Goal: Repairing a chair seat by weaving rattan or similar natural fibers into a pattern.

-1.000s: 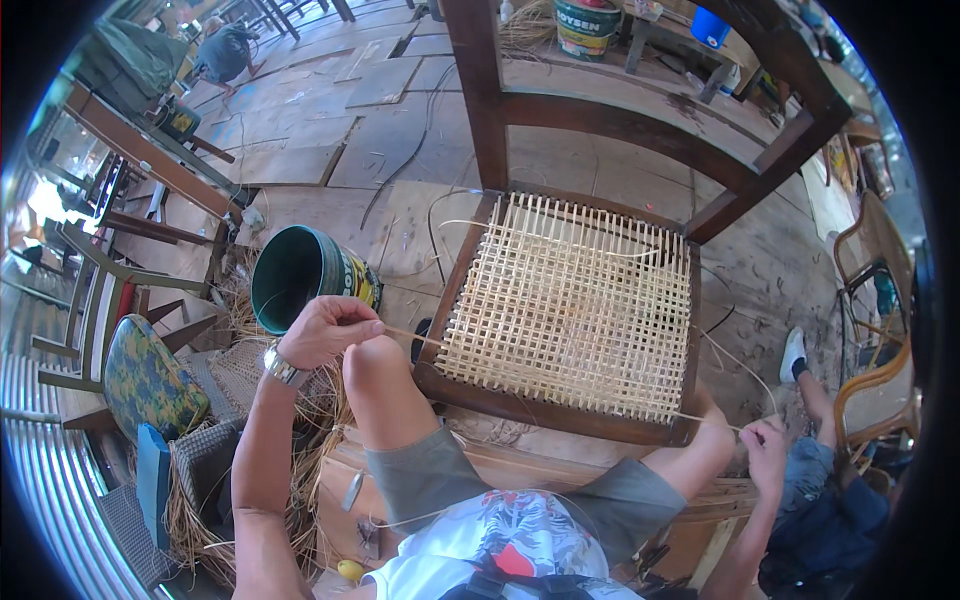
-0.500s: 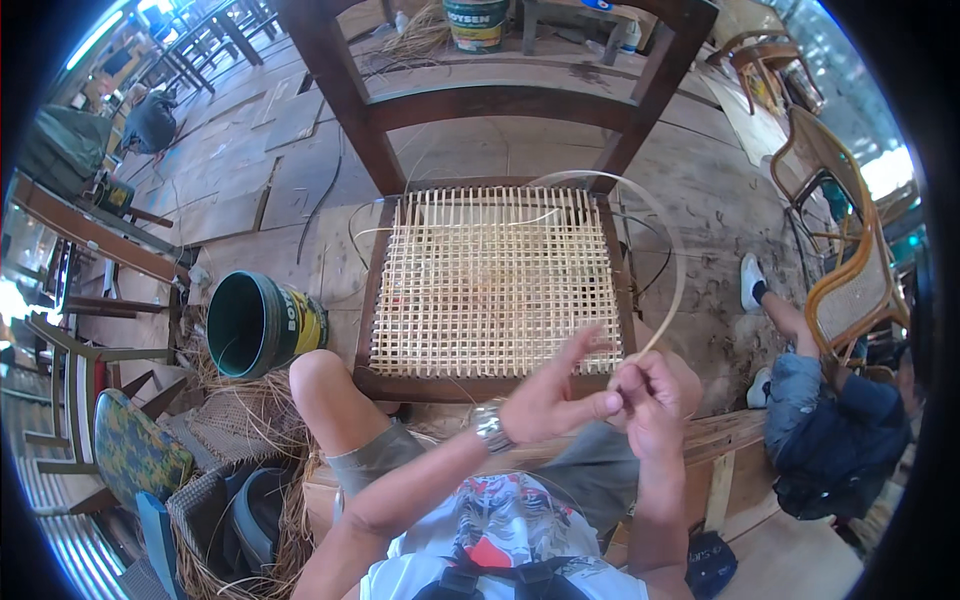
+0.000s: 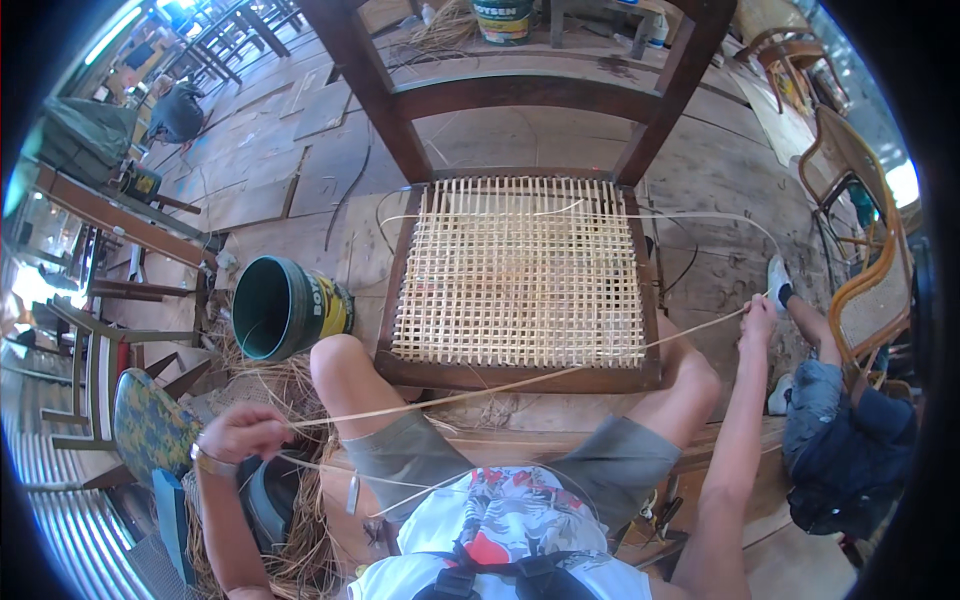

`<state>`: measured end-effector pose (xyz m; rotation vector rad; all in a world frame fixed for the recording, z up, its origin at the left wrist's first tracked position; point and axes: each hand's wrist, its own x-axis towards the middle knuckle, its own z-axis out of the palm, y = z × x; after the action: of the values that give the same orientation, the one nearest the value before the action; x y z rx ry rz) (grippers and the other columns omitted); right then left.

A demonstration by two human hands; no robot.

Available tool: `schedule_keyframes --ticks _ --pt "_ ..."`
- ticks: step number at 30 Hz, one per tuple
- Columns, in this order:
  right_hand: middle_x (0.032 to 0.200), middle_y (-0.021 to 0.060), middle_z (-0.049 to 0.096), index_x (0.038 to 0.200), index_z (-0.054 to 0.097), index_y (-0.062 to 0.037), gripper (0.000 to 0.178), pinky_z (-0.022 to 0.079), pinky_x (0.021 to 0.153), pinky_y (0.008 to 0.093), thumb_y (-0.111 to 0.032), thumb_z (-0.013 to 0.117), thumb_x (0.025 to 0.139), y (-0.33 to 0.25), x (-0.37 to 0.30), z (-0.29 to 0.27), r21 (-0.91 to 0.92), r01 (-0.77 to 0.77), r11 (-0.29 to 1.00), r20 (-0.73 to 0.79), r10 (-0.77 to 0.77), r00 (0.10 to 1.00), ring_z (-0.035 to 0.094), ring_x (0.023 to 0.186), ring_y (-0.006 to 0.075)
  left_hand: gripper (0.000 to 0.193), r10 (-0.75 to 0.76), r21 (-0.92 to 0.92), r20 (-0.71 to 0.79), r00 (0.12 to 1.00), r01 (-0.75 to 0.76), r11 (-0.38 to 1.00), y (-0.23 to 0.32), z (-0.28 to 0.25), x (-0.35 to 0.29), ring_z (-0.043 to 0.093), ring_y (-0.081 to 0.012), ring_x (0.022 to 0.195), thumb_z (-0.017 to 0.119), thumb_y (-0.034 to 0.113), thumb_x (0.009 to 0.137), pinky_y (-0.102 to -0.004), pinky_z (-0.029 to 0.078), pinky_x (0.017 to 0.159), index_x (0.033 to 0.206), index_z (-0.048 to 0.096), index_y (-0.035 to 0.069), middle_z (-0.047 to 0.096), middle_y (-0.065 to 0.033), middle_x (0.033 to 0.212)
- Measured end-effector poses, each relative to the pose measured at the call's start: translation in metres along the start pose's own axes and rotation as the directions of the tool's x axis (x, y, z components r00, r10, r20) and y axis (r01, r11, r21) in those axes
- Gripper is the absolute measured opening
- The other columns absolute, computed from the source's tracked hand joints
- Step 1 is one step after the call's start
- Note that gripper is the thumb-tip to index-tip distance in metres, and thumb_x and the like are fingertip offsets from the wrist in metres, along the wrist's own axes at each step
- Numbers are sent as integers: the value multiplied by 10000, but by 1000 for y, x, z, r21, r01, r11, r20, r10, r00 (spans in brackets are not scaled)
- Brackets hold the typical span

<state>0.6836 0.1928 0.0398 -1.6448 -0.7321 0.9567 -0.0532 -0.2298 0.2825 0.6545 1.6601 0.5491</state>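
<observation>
A long pale cane strip (image 3: 520,382) stretches across in front of me, slanting up from left to right. Its left part is pinched by my left hand (image 3: 243,433), low over the dark items beside my left knee. My right hand (image 3: 758,320) grips it out past my right knee. Between my legs and beyond stands a dark wooden chair (image 3: 530,93) with a woven cane seat (image 3: 520,290); the weave is looser toward the back. A strip crosses the rear of the seat, and a length curves from its right side toward my right hand.
At left lies a tipped green bucket (image 3: 268,310), with loose cane strands (image 3: 300,540) below it. Chair frames line the left side. On the right are a curved cane-backed chair (image 3: 868,290) and a seated person (image 3: 845,420). Another bucket (image 3: 503,20) stands behind the chair.
My hands, close together before, have spread wide apart, left hand to the left and right hand to the right. The cane strip, formerly looped up, is now drawn out between them.
</observation>
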Motion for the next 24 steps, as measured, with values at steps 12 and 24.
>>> schedule_keyframes --ticks 12,24 --pt "1015 119 713 1177 623 -7 313 522 878 360 -235 671 968 -144 -368 200 211 741 637 826 -521 213 684 971 236 221 397 23 253 882 -416 909 90 165 114 565 -81 630 613 207 1013 -251 457 588 1049 697 7 631 4 715" --pt "960 194 695 1012 685 -40 237 495 799 465 -258 647 931 -120 -25 -19 -672 719 175 544 -542 641 657 903 370 266 90 21 65 994 -91 996 17 -22 30 445 -50 585 593 230 1017 -229 351 524 873 642 12 510 34 653"
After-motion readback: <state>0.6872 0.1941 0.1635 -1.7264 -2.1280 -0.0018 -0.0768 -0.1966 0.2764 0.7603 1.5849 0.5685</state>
